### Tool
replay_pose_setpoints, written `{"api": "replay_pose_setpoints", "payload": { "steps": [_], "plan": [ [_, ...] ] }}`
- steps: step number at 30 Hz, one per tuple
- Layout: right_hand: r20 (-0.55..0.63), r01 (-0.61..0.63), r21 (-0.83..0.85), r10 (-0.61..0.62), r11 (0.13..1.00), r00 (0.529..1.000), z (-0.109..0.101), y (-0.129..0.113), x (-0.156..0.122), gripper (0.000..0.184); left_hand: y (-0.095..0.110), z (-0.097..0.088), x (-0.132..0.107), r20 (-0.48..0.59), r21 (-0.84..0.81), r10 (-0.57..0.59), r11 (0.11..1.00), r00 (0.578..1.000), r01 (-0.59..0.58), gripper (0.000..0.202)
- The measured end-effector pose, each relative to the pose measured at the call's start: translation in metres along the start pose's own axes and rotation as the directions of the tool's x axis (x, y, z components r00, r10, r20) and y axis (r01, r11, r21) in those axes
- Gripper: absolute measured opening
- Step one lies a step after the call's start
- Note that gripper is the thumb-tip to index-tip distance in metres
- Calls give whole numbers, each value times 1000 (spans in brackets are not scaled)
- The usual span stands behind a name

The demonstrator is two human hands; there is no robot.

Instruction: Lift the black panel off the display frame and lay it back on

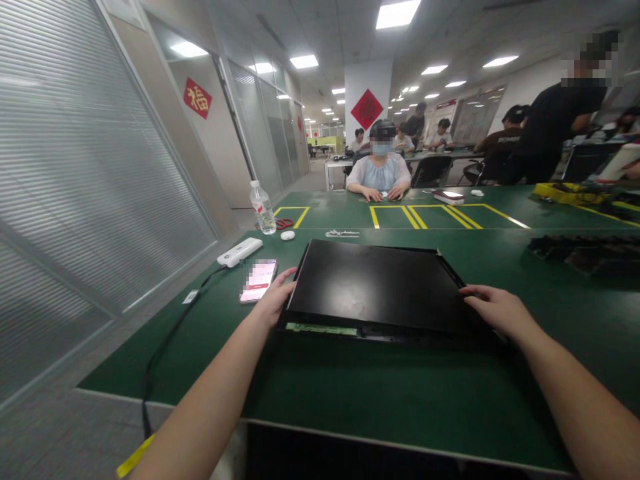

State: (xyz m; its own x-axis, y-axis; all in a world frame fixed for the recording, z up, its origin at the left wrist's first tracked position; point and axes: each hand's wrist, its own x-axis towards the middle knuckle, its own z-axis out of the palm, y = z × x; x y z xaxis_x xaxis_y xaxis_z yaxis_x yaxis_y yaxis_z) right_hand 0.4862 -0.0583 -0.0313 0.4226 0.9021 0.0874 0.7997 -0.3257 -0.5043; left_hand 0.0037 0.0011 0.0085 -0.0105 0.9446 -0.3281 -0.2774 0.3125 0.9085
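Observation:
A flat black panel, like a monitor screen lying face down, rests on the green table in front of me. A thin green circuit strip shows along its near edge. My left hand grips the panel's left edge, fingers curled against it. On the right edge my right hand lies with fingers stretched over the corner, holding that side.
A phone, a white power bank with a black cable, a water bottle and a small metal part lie beyond the panel. A person sits across the table; others work further back. Dark parts lie at the right.

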Motion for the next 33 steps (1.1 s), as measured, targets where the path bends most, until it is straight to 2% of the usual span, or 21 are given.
{"api": "replay_pose_setpoints", "payload": {
  "steps": [3, 7, 15, 20, 25, 33],
  "plan": [
    [-4, 8, 4, -8, 1000, 1000, -1, -1, -1, 32, -1, 0, 0, 41, -2, 9, 1000, 999, -9, 65],
    [-13, 16, 11, -16, 1000, 1000, -1, 0, -1, 31, -2, 1, 0, 72, 7, 44, 999, 996, -44, 60],
    [-36, 44, 13, -44, 999, 998, 3, 5, 2, 31, -2, 1, 0, 68, -4, 102, 995, 992, -102, 60],
    [-14, 23, 12, -23, 1000, 1000, 1, 2, 0, 31, 2, 5, -5, 121, -47, 91, 995, 988, -86, 58],
    [-24, 25, 2, -25, 1000, 999, 1, 1, -1, 29, 5, 8, -10, 123, -90, 98, 992, 988, -87, 50],
    [-40, 60, 8, -60, 998, 997, 3, 4, 1, 29, -1, 1, -9, 120, -5, 169, 985, 978, -170, 56]
  ]
}}
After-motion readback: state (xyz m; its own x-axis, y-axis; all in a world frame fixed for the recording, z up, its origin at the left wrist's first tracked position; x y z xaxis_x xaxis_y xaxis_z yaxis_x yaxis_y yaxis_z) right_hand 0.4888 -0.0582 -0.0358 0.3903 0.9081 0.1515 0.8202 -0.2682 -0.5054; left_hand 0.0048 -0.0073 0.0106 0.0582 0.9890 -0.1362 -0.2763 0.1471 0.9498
